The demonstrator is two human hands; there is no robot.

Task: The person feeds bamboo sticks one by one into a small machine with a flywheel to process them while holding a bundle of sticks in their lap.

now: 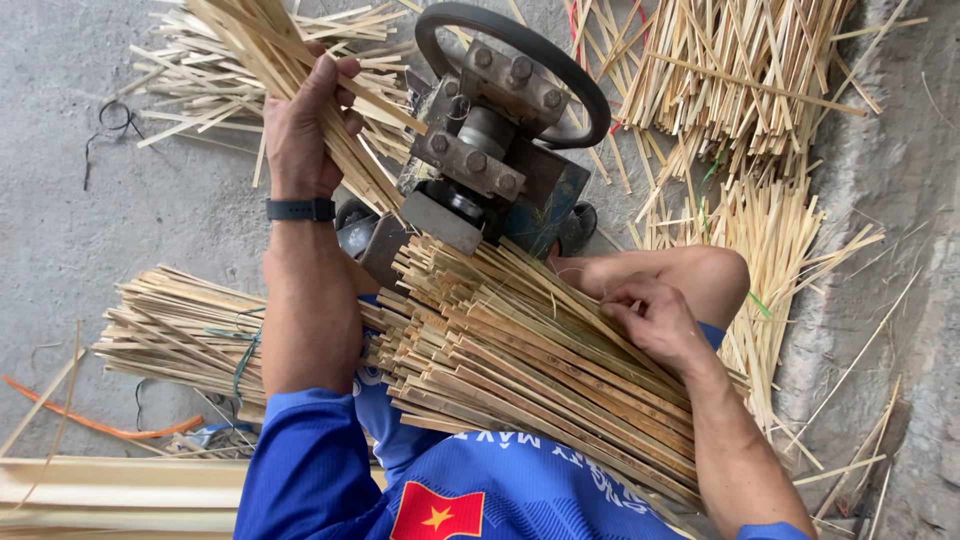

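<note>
- A tied bundle of pale split bamboo strips lay on the grey concrete floor at the left, bound with one green cord; one orange strap curled just below it.
- The left hand, with one black wristband, was raised, its grip wrapped around a handful of thin bamboo slats that slanted down toward the machine.
- One dark metal machine with a round black wheel and bolted plates stood in the middle, blocking the view of the floor behind it.
- A thick sheaf of bamboo slats rested across the lap of the person in a blue shirt, its cut ends just below the machine.
- The right hand lay on that sheaf, fingers curled and pinching at its upper slats.
- Loose heaps of bamboo splints covered the floor at the right; too many to count.
</note>
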